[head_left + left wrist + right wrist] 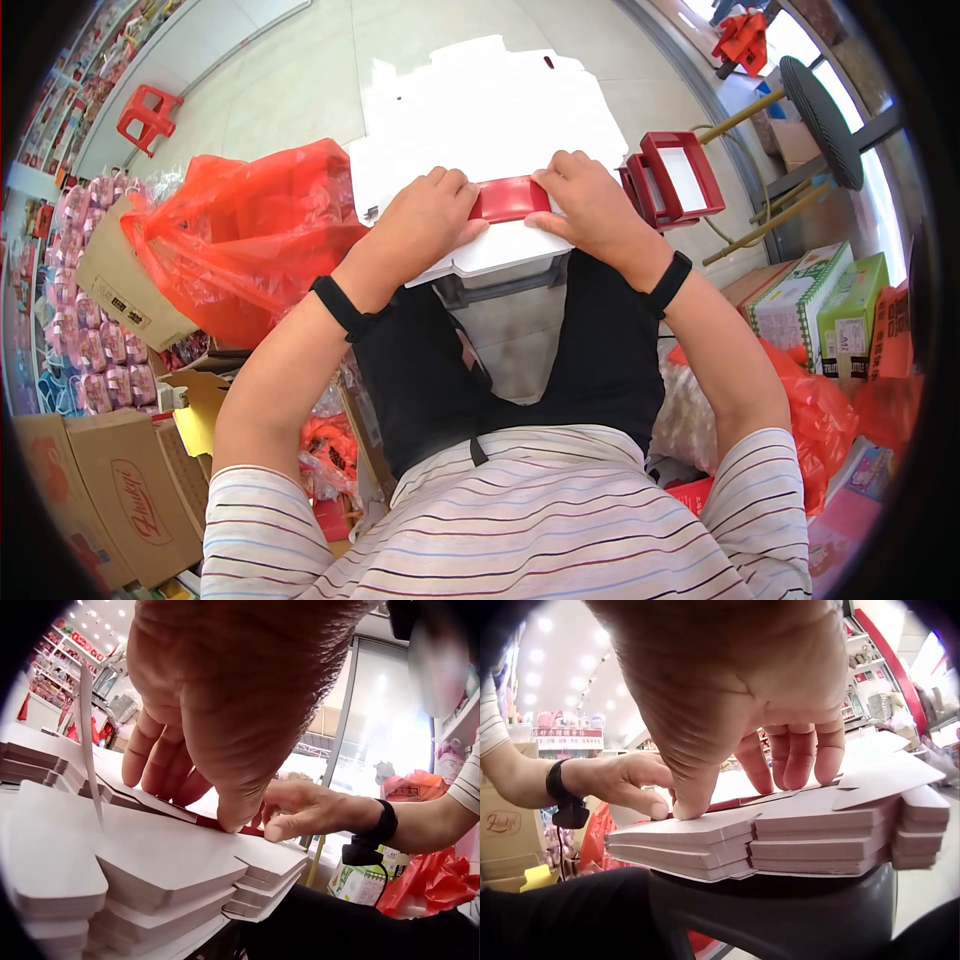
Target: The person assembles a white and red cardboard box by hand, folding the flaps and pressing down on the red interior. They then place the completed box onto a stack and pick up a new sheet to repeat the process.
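A stack of flat white cardboard box blanks (490,110) lies in front of the person's knees, its layered edges plain in the right wrist view. Across the near part of the top blank runs a glossy red panel (508,199). At the panel's left end the left hand (425,215) grips it, thumb on the near edge and fingers on the far side. The right hand (595,205) grips the right end the same way. In the left wrist view, the left thumb (238,810) presses at the red strip, close to the right hand's thumb. The palms partly hide the panel there.
Folded red boxes with white insides (685,178) stand right of the stack. A red plastic bag (270,230) bulges at its left. A dark stool (780,907) bears the stack. Cartons (130,490) sit at lower left, green boxes (850,310) at right, a red stool (150,118) farther off.
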Tool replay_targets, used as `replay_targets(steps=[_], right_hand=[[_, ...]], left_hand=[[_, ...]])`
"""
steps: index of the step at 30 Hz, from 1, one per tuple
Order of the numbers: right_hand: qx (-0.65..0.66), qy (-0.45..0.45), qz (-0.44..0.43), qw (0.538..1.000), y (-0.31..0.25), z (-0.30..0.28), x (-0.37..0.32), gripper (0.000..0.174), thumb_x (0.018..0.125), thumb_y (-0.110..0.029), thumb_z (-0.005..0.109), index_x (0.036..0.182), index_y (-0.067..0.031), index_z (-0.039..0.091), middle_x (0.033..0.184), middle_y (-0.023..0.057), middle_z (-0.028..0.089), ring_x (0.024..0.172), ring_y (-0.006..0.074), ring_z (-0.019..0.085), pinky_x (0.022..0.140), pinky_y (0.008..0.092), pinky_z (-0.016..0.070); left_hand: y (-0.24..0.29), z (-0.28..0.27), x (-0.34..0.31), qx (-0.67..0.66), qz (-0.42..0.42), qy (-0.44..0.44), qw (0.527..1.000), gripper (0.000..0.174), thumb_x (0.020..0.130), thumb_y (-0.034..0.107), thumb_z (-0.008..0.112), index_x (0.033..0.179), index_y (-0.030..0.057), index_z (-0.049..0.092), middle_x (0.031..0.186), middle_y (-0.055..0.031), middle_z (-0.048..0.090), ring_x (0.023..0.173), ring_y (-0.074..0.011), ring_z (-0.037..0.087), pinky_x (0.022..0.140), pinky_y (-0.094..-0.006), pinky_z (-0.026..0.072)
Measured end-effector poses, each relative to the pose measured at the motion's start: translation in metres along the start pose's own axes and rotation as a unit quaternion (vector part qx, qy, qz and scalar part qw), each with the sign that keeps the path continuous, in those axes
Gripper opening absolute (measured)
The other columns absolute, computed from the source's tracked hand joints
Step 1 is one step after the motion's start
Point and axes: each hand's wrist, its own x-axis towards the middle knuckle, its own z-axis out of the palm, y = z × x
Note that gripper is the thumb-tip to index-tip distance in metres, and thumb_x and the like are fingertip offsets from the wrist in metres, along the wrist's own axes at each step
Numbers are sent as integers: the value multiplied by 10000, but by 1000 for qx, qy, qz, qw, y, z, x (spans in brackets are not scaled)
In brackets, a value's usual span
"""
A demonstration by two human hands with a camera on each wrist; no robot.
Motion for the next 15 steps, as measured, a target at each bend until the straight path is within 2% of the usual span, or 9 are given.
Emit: replay_targets(steps=[5,8,15], right_hand=[[-86,8,-66,994,2,11,-2,351,867,-323,811,1041,-36,710,1019,105,618,997,275,598,862,381,515],[-109,11,-78,991,1,11,-2,310,893,-302,789,1017,-32,703,1007,104,614,990,270,598,863,382,518],[-75,2,-77,994,2,7,3,320,895,-303,774,1014,-16,700,994,110,618,983,287,602,868,401,521]], left_hand=[[1,-4,-2,-11,18,30,999,428,930,290,767,1225,-9,683,1154,-139,672,1092,-303,640,974,-408,555],[-2,-1,0,9,30,10,999,412,938,291,753,1207,-14,684,1136,-140,673,1084,-308,642,965,-412,556],[1,0,2,41,46,35,997,326,920,210,725,1164,-4,691,1060,-142,677,1004,-309,649,931,-405,562]])
